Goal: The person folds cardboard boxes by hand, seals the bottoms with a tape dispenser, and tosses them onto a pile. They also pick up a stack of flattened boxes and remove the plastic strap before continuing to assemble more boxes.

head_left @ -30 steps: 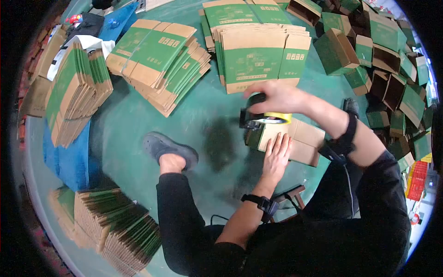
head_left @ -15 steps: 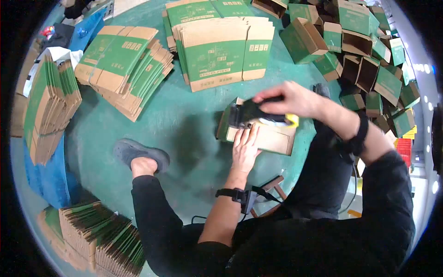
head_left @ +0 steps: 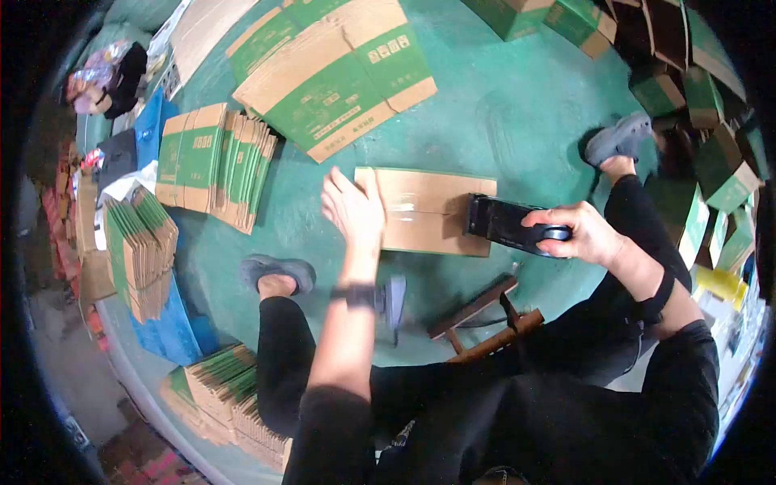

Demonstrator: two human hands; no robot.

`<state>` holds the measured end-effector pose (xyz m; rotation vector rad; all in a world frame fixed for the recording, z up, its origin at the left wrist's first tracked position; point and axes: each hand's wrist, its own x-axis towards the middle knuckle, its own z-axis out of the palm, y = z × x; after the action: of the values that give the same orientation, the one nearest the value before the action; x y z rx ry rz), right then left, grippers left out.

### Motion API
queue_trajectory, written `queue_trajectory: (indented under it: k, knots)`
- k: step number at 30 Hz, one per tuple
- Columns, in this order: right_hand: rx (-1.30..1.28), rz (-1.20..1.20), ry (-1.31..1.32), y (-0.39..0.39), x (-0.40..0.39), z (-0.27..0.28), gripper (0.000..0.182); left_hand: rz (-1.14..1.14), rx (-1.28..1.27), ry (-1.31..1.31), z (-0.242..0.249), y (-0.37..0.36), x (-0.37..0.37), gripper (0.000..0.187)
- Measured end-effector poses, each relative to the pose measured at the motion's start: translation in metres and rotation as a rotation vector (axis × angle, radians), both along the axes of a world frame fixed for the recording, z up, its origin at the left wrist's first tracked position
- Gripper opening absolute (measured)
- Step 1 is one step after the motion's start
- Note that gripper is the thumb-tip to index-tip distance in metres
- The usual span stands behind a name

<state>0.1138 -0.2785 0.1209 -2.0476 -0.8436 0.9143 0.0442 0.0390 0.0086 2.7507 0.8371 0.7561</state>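
A cardboard box (head_left: 424, 234) lies on the green floor before me, its brown flap side up and green along its edges. Clear tape shines across the middle seam near its left part. My right hand (head_left: 588, 234) grips a black tape dispenser (head_left: 509, 222), whose head rests at the box's right end. At the opposite end is my left hand (head_left: 353, 212), fingers spread and holding nothing; its thumb side is against or just beside the box edge.
Flattened green-and-brown cartons (head_left: 331, 89) lie beyond the box. Bundled cartons (head_left: 214, 162) stand to the left, with more cartons (head_left: 222, 388) at lower left. Formed boxes (head_left: 719, 162) are heaped at right. A wooden stool (head_left: 485, 319) is close to my legs.
The dispenser has moved right to the box's right end. My left hand has gone from the box top to its left end. The view has shifted, and the box now lies level across it.
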Motion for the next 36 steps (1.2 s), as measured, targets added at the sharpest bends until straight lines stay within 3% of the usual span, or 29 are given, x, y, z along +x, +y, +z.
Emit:
queue_trajectory:
  k: [1,3,5,8,9,10,11,12,13,15,16,17,18,19,22,24,25,26,27,28,29,30,31,33,34,36]
  knots:
    - [0.055,-0.01,-0.005,-0.015,0.0,-0.004,0.032,-0.018,0.003,0.009,0.004,0.0,0.003,0.045]
    - [-0.031,-0.017,-0.009,-0.048,0.004,-0.001,0.032,0.158,-0.526,0.564,0.016,0.001,0.022,0.056]
    - [-0.259,-0.009,0.063,-0.073,0.011,-0.014,0.032,0.098,-0.461,0.522,0.003,0.009,0.018,0.064]
    - [-0.057,-0.006,-0.076,-0.042,0.013,-0.069,0.032,0.063,-0.525,0.51,-0.008,0.023,0.018,0.068]
    - [-0.011,-0.042,-0.076,-0.015,0.01,-0.085,0.036,0.05,-0.691,0.558,-0.022,0.04,0.014,0.072]
    - [-0.144,-0.063,-0.031,0.008,0.01,-0.1,0.046,0.029,-0.853,0.595,-0.025,0.049,0.018,0.075]
    - [-0.275,-0.093,0.002,0.027,0.017,-0.109,0.057,0.06,-1.164,0.557,0.012,0.032,0.018,0.08]
    - [-0.448,-0.059,0.117,0.042,0.022,-0.106,0.082,0.081,-1.424,0.473,-0.011,0.048,0.008,0.079]
    - [-0.506,-0.112,0.109,0.05,0.016,-0.115,0.095,0.01,-1.603,0.457,0.015,0.035,0.011,0.078]
    - [-0.373,-0.188,0.053,0.058,0.009,-0.13,0.097,0.017,-1.362,0.542,0.042,0.025,0.021,0.076]
    - [-0.489,-0.128,0.141,0.064,0.008,-0.098,0.093,-0.003,-1.361,0.655,0.047,0.028,0.021,0.078]
    - [-0.536,-0.055,0.234,0.066,0.009,-0.08,0.087,0.005,-1.06,0.575,0.027,0.033,0.018,0.082]
    - [-0.449,-0.106,0.127,0.069,-0.003,-0.093,0.084,0.097,-0.704,0.681,0.003,0.046,0.027,0.078]
    - [-0.395,-0.13,0.107,0.069,-0.01,-0.105,0.083,0.071,-0.702,0.648,0.015,0.031,0.041,0.078]
    - [-0.163,-0.36,0.313,0.04,-0.014,-0.125,0.084,0.039,-0.203,0.605,0.076,-0.022,0.073,0.072]
    - [-0.062,-0.541,0.295,0.015,0.0,-0.092,0.075,-0.336,-0.068,0.363,0.132,-0.06,0.134,0.069]
    - [0.099,-0.757,0.283,0.003,0.016,-0.071,0.064,-0.554,-0.112,0.243,0.187,-0.093,0.172,0.065]
    - [0.405,-0.904,0.306,-0.012,0.038,-0.032,0.05,-0.739,-0.207,-0.011,0.247,-0.133,0.205,0.068]
    - [1.008,-0.96,0.214,-0.021,0.071,-0.017,0.047,-0.977,0.066,-0.386,0.315,-0.174,0.226,0.078]
    - [1.059,-1.162,0.183,-0.039,0.09,0.034,0.051,-0.965,0.351,-0.73,0.378,-0.208,0.23,0.081]
    - [1.34,-1.235,0.361,-0.054,0.101,0.074,0.049,-0.903,0.47,-0.998,0.427,-0.228,0.224,0.072]
    - [1.499,-1.098,0.449,-0.072,0.117,0.078,0.047,-0.975,0.328,-1.143,0.448,-0.234,0.224,0.065]
    - [1.49,-0.966,0.25,-0.085,0.111,0.102,0.047,-1.039,0.185,-1.29,0.459,-0.234,0.224,0.058]
    - [1.301,-1.12,0.264,-0.093,0.077,0.117,0.048,-0.999,0.04,-1.087,0.421,-0.216,0.23,0.047]
    - [1.207,-1.025,0.424,-0.1,0.067,0.098,0.048,-0.928,0.109,-0.927,0.383,-0.195,0.241,0.045]
    - [1.057,-0.974,0.404,-0.095,0.047,0.063,0.045,-0.842,0.023,-0.475,0.289,-0.145,0.249,0.043]
